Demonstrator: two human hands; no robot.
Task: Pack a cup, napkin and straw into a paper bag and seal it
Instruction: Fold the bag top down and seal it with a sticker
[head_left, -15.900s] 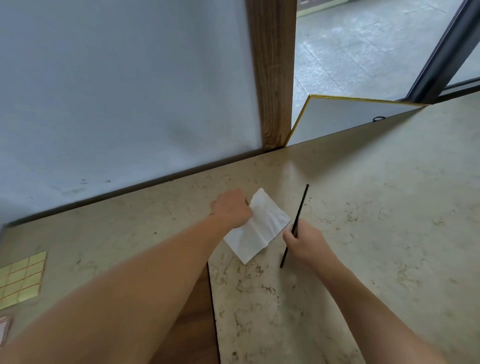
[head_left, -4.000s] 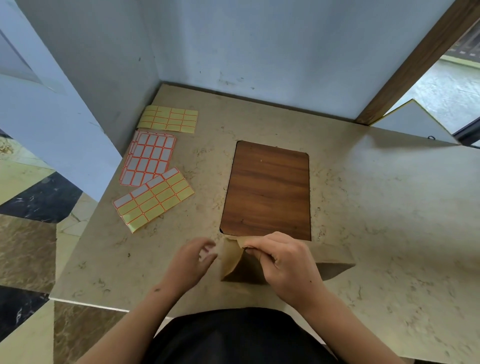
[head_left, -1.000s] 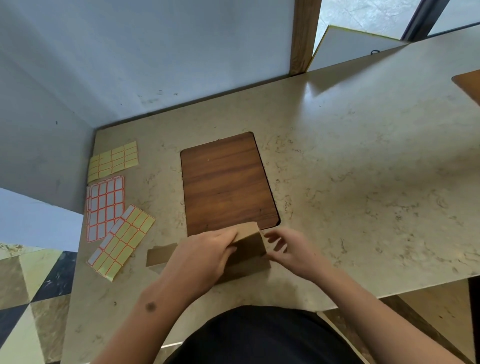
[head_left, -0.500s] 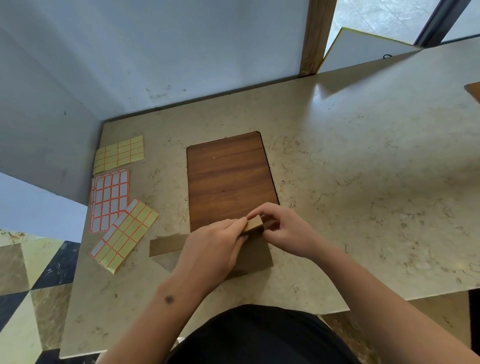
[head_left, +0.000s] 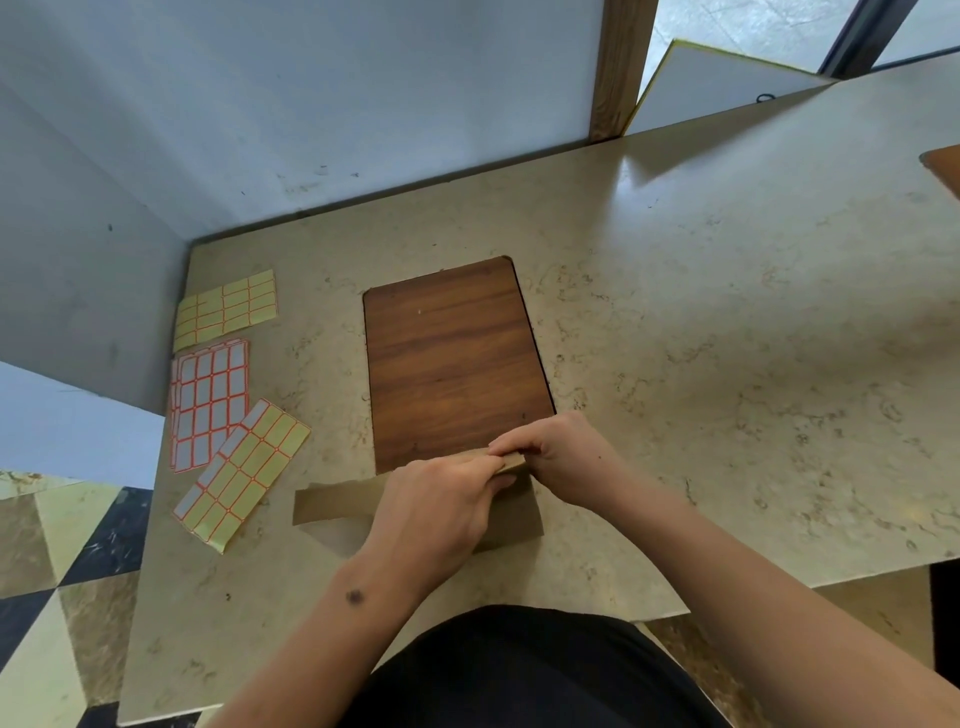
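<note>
A brown paper bag stands near the front edge of the stone table, just in front of the dark wooden inset panel. My left hand and my right hand both pinch the bag's folded top edge from either side. A flat strip of the bag's paper sticks out to the left of my left hand. Cup, napkin and straw are not visible.
Three sheets of sticker labels lie at the table's left: a yellow one at the back, a white one with red lines, and a yellow one nearest me. A wall runs behind the table; a wooden post stands at the back.
Over the last second the bag's top has been folded down lower and narrower. My right hand closed onto the fold opposite my left hand; both hands stayed in place since half a second ago.
</note>
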